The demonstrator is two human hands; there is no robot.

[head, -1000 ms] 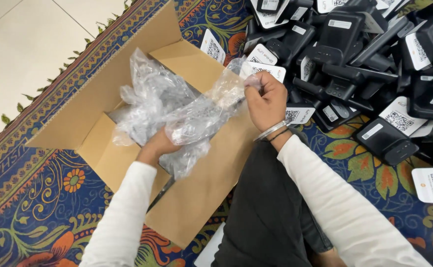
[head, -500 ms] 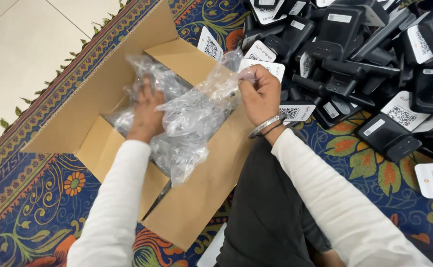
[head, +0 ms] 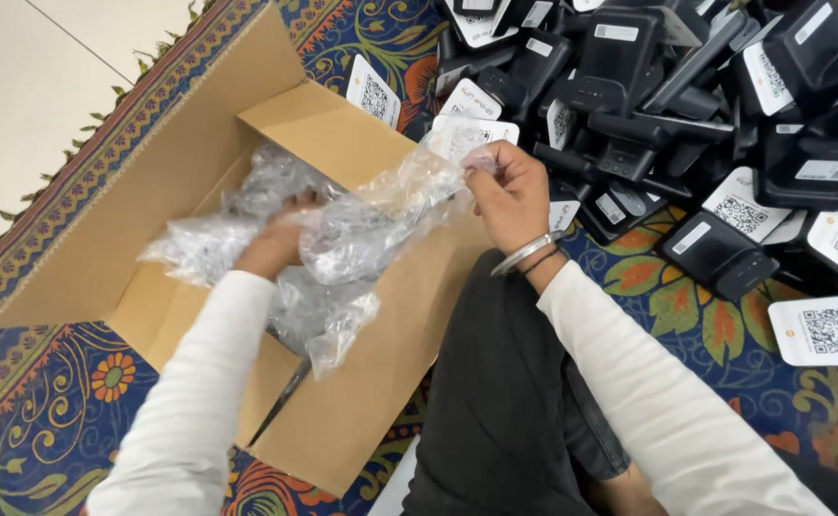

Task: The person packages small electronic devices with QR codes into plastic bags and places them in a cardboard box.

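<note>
Cardboard box point(head: 151, 239) lies open on a patterned rug point(head: 46, 420), with clear plastic wrap point(head: 342, 248) being handled inside it.

The rug covers most of the floor, blue with orange flowers, and bare pale tile point(head: 17, 86) shows beyond its fringe at the upper left. The box rests on the rug with its flaps spread out, just beside the person's dark trouser leg point(head: 505, 401). A pile of black devices point(head: 686, 105), many with white code labels, sits on the rug at the upper right, near the box. The crumpled wrap fills the box's middle and stretches over its right flap. The left hand point(head: 271, 244) is buried in the wrap, fingers closed around a bunch of it. The right hand point(head: 510, 196), a bangle on its wrist, pinches the wrap's upper end between thumb and fingers.
</note>
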